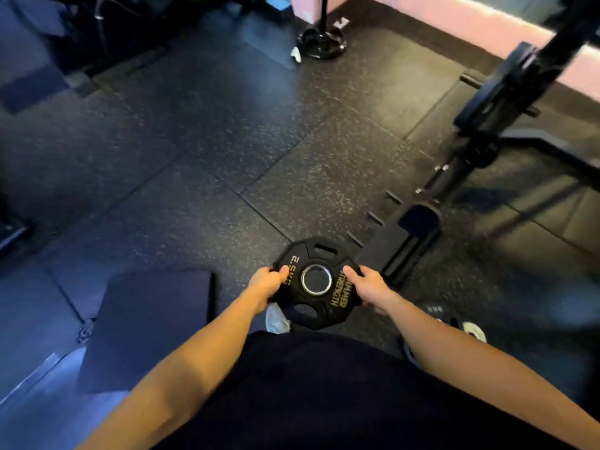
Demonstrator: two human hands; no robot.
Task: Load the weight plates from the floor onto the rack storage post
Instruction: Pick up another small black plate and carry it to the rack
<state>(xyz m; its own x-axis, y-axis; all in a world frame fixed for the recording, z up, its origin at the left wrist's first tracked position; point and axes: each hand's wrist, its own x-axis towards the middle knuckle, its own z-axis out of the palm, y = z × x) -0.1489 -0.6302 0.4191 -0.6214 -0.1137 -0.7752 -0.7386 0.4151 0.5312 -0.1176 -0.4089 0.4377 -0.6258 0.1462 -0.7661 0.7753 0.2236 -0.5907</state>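
A small black weight plate (316, 282) marked 2.5 kg, with gold lettering and a steel-ringed centre hole, is held flat above the floor in front of my body. My left hand (267, 284) grips its left edge and my right hand (370, 287) grips its right edge. The black rack (506, 92) rises at the upper right, with plates stored on it (516, 73); its base foot (402, 241) lies just right of the held plate.
Speckled black rubber floor tiles (227, 141) cover the room. A dark foam pad (146, 326) lies at lower left. A round stand base with a pole (323, 43) sits at the top centre. My shoes show below the plate and at the right (467, 329).
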